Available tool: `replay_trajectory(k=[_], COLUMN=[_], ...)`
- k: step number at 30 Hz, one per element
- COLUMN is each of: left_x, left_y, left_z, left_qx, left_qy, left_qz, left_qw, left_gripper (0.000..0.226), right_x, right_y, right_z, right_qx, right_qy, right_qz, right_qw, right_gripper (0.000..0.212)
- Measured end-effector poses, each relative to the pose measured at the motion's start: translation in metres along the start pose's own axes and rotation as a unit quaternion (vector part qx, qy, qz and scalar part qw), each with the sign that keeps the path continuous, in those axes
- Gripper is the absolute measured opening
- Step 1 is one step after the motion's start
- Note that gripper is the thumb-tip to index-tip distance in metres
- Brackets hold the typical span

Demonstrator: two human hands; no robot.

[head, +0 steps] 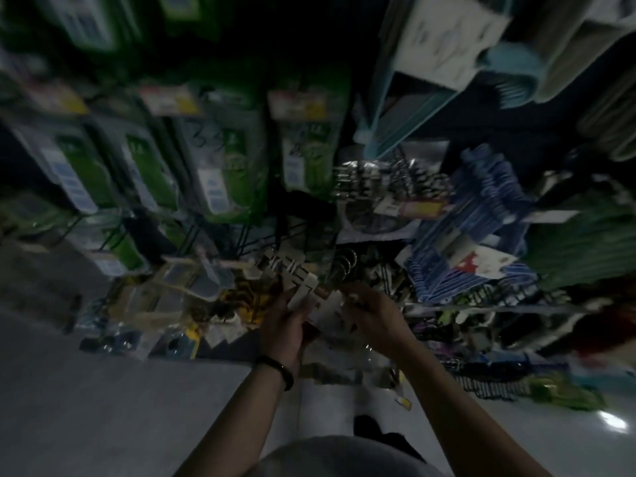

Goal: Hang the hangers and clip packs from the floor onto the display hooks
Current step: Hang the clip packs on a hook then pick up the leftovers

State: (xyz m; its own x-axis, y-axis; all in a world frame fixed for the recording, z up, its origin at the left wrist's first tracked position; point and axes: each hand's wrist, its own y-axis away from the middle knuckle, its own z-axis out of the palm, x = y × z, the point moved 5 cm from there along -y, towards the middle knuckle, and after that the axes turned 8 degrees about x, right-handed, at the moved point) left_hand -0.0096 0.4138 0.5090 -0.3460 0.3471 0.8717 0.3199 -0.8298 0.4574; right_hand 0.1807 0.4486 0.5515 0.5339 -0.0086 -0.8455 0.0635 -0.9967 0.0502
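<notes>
The view is dark and blurred. My left hand [287,320] and my right hand [373,311] are both closed on a bundle of clip packs with white card headers [327,306], held low in front of the display rack. More white-carded packs [282,266] hang on a hook just above my hands. A pile of blue hangers [481,215] sits on the rack to the right. Dark hangers [488,387] lie on the floor at the right.
Green-carded packs [227,166] hang in rows on the upper left hooks. Clear packets [158,304] lie at the rack's foot on the left. Green items [568,394] lie on the pale floor [120,407] at the right. My knee [344,456] is at the bottom.
</notes>
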Motion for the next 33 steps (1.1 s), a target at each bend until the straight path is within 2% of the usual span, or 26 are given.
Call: replay_trajectory(k=[2,6,8,10,11,13,15,16,17,19,21,23,24,27,28,30,33], left_x=[0.015,0.032,0.035,0.036,0.039,0.049,0.071,0.084,0.098,0.123,0.135,0.133,0.130,0.125,0.126,0.127,0.130], left_y=[0.000,0.003,0.008,0.002,-0.004,-0.018,-0.024,-0.025,-0.024,-0.018,-0.015,-0.020,-0.024,-0.028,-0.030,-0.035,-0.034], left_z=[0.023,0.074,0.097,0.110,0.112,0.105,0.101,0.107,0.117,0.147,0.180,0.204,0.212,0.224,0.224,0.226,0.227], left_qx=[-0.005,-0.032,-0.054,-0.069,-0.051,0.059,0.159,0.168,0.159,0.088,-0.010,-0.093,-0.117,-0.101,-0.082,-0.049,-0.054], left_qy=[-0.020,-0.009,0.003,-0.042,-0.086,-0.171,-0.213,-0.232,-0.256,-0.306,-0.353,-0.402,-0.430,-0.514,-0.518,-0.507,-0.496], left_qz=[0.025,0.070,0.066,0.083,0.103,0.151,0.254,0.332,0.411,0.530,0.557,0.510,0.501,0.594,0.623,0.670,0.723], left_qw=[0.999,0.997,0.996,0.993,0.990,0.972,0.930,0.899,0.860,0.786,0.752,0.755,0.742,0.610,0.580,0.540,0.477], left_gripper=[0.064,0.029,0.026,0.027,0.028,0.035,0.041,0.037,0.028,0.019,0.031,0.050,0.059,0.075,0.075,0.067,0.051], right_x=[-0.003,-0.005,-0.003,0.005,0.010,0.023,0.035,0.042,0.048,0.058,0.065,0.070,0.072,0.078,0.080,0.085,0.084], right_y=[-0.007,-0.026,-0.033,-0.038,-0.040,-0.044,-0.049,-0.052,-0.056,-0.063,-0.070,-0.076,-0.079,-0.084,-0.086,-0.091,-0.096], right_z=[-0.021,-0.058,-0.074,-0.088,-0.095,-0.110,-0.126,-0.132,-0.136,-0.143,-0.148,-0.150,-0.150,-0.149,-0.148,-0.147,-0.152], right_qx=[0.027,0.107,0.143,0.157,0.164,0.182,0.191,0.189,0.185,0.182,0.181,0.173,0.171,0.166,0.163,0.157,0.165], right_qy=[0.036,0.080,0.066,0.077,0.094,0.123,0.151,0.168,0.185,0.213,0.234,0.255,0.260,0.260,0.262,0.268,0.259], right_qz=[-0.023,-0.076,-0.086,-0.090,-0.095,-0.110,-0.118,-0.115,-0.112,-0.113,-0.120,-0.135,-0.147,-0.180,-0.186,-0.196,-0.226], right_qw=[0.999,0.988,0.984,0.980,0.977,0.969,0.963,0.961,0.959,0.953,0.948,0.942,0.939,0.934,0.933,0.930,0.924], right_gripper=[0.045,0.035,0.033,0.034,0.033,0.031,0.033,0.031,0.028,0.023,0.022,0.023,0.024,0.026,0.027,0.028,0.022])
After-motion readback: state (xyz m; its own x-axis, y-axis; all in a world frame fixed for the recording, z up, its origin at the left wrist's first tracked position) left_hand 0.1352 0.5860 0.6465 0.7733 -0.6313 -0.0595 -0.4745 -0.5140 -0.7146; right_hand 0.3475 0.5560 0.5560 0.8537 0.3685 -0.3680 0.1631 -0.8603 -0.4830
